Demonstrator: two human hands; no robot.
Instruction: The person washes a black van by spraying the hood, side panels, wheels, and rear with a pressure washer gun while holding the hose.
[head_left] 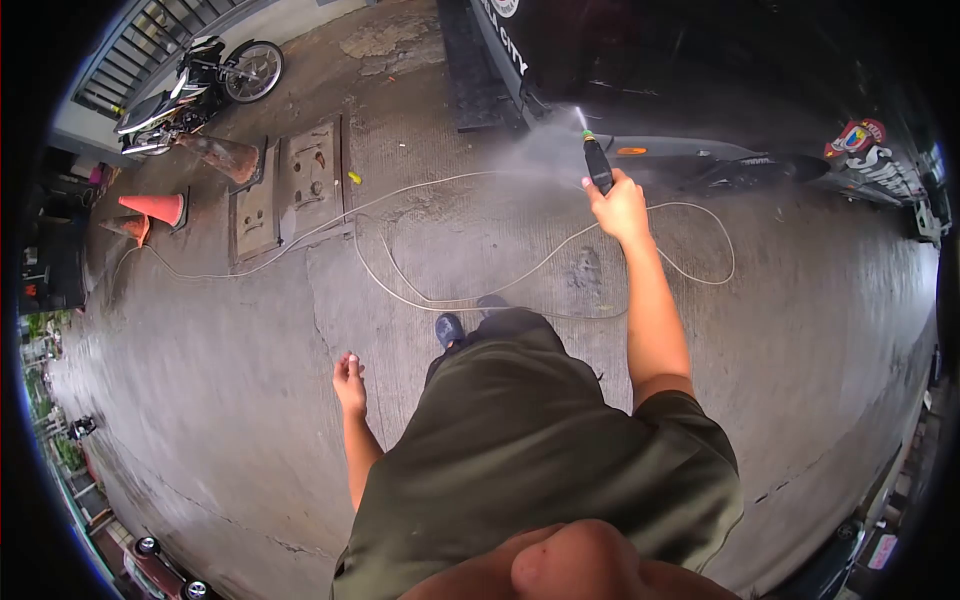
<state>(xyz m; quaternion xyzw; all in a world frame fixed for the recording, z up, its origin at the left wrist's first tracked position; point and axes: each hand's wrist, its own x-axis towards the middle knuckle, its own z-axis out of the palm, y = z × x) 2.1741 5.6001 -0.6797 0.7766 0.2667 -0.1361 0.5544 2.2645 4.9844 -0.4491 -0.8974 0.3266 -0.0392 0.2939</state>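
My right hand (618, 208) is wrapped round a black spray gun (597, 165) with a green and yellow tip. A fine jet of water leaves the nozzle and spreads as mist against the lower side of a dark vehicle (660, 80). A thin pale hose (440, 300) lies in loops on the wet concrete beneath that arm; where it joins the gun is hidden. Off to the left, my left hand (349, 383) hangs low with its fingers loosely bent and apart, and no object shows in it.
Orange traffic cones (155, 208) and a parked motorcycle (200, 90) stand at the upper left. Metal covers (312, 172) are set in the ground, crossed by the hose. A dark red car (155, 570) is at the lower left.
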